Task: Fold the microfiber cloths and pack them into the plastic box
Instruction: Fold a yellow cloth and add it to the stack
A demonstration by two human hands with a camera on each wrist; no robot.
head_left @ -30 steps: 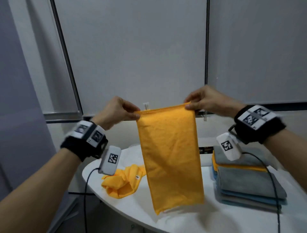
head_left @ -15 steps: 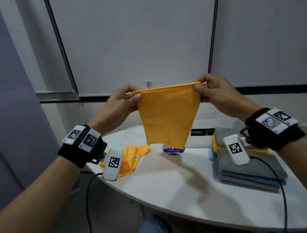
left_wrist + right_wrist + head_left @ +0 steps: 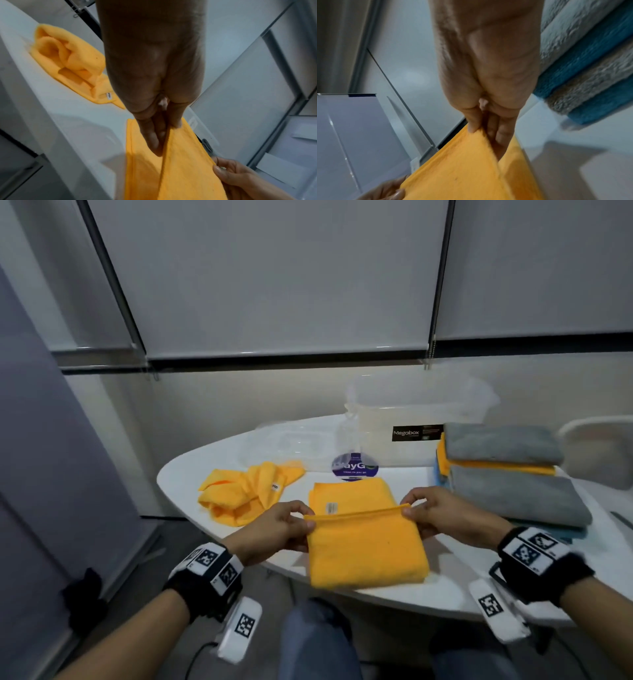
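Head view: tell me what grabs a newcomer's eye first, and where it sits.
The bright orange cloth at the table's near edge stands out first, its upper layer pinched at the corners by the left hand and the right hand. To its left lies a crumpled orange cloth. At the right rises a stack of folded cloths, with the clear plastic box behind.

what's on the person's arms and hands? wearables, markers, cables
Both hands bare, no gloves; forearms bare, no sleeves in view. The left wrist band and the right wrist band are black, each topped with white plates bearing black square fiducial codes. Under each wrist hangs a white oblong module with one such code: left module, right module. A thin black cable runs from the left module.
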